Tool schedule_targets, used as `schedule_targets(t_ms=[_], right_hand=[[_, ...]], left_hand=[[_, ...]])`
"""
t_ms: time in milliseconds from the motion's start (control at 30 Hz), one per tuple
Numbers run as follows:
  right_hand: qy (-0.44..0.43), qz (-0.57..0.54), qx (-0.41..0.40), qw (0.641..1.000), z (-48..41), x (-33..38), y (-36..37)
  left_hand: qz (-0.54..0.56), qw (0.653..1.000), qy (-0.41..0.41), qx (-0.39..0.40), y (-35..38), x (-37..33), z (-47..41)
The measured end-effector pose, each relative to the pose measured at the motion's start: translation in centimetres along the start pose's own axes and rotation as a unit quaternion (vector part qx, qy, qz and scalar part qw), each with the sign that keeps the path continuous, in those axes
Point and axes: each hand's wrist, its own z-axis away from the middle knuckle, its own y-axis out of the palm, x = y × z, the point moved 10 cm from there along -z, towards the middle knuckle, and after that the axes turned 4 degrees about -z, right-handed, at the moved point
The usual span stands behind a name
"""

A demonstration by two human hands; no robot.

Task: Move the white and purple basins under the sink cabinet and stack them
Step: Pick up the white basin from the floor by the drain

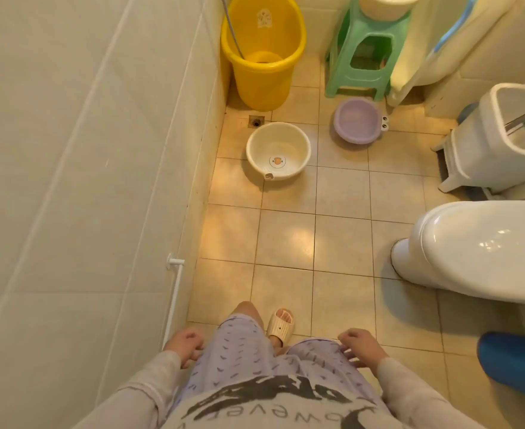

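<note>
A white basin (278, 150) with a small cartoon print inside sits upright on the tiled floor ahead, near the floor drain. A purple basin (357, 120) with a frog-eyed handle stands to its right, in front of a green stool. They are apart, not stacked. My left hand (184, 346) hangs by my left thigh, fingers loosely curled and holding nothing. My right hand (360, 346) rests by my right thigh, fingers spread and empty. Both hands are far from the basins. No sink cabinet is in view.
A yellow bucket (262, 54) stands at the back by the left tiled wall. The green stool (368, 54) carries another pale basin. A white bin (499, 137) and a toilet (478, 249) line the right side. A blue object (512, 363) lies lower right.
</note>
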Motion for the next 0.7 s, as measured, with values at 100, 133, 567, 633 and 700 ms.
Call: schedule_targets(t_ms=[100, 133, 567, 633, 700], right_hand=[[-0.046, -0.021, 0.005, 0.999, -1.0, 4.7, -0.6], [-0.062, -0.025, 0.004, 0.998, -0.9, 6.7, -0.9], [-0.053, -0.042, -0.006, 0.998, -5.9, 18.1, -1.7], [-0.030, -0.049, -0.016, 0.998, -6.7, 18.8, -2.4], [-0.006, -0.071, -0.031, 0.997, -7.3, 19.3, -3.3]], left_hand=[[-0.043, 0.999, 0.004, -0.024, -0.5, 0.4, -0.6], [-0.058, 0.998, 0.002, -0.021, -0.6, 0.5, -0.5], [0.004, 0.999, -0.038, -0.021, -7.4, -8.7, -6.8], [0.000, 1.000, -0.014, -0.019, -9.5, -13.6, -7.7], [0.014, 1.000, 0.008, -0.014, -11.4, -18.6, -8.3]])
